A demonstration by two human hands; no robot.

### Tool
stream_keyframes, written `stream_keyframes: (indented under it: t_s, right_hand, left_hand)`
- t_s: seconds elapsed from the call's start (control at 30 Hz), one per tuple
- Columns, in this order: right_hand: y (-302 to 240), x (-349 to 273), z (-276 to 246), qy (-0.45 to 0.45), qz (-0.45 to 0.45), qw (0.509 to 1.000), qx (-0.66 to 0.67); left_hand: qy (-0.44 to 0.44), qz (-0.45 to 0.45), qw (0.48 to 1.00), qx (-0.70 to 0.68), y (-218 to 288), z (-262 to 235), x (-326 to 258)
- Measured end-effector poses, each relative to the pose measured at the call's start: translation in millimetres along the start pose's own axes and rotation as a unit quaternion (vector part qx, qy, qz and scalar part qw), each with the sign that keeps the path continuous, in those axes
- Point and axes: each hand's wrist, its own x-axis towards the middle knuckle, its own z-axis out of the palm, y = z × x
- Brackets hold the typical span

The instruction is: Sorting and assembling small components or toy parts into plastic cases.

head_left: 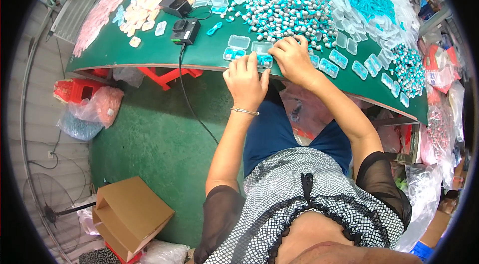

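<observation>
**Both hands on a small clear case at the table's near edge**

The left hand (245, 80) and right hand (293, 59) meet over a small clear plastic case (263, 59) with teal pieces inside, lying just inside the near edge of the green table (149, 49). Left fingertips press together on the case; right fingers curl down over its far side, touching the heap of grey-and-teal earplugs (289, 14). An open empty case (238, 42) and a filled one (233, 54) sit just to the left. Bare green surface lies further left, crossed by a black cable (182, 89); filled cases (344, 59) line the edge to the right.
</observation>
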Motion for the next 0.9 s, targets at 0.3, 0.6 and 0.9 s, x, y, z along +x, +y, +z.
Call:
stream_keyframes:
  t_s: [0.3, 0.6, 0.9]
  right_hand:
    - [6, 12, -11, -0.04, 0.032, 0.998, -0.046]
    - [3, 16, -9, -0.095, 0.075, 0.991, -0.048]
    - [12, 3, -28, -0.085, -0.02, 0.981, 0.173]
  left_hand:
    - [-0.017, -0.008, 0.996, -0.084, -3, 0, -7]
    - [-0.009, -0.006, 0.994, -0.11, -7, 2, -5]
    - [-0.014, 0.003, 0.985, -0.172, -9, -5, 9]
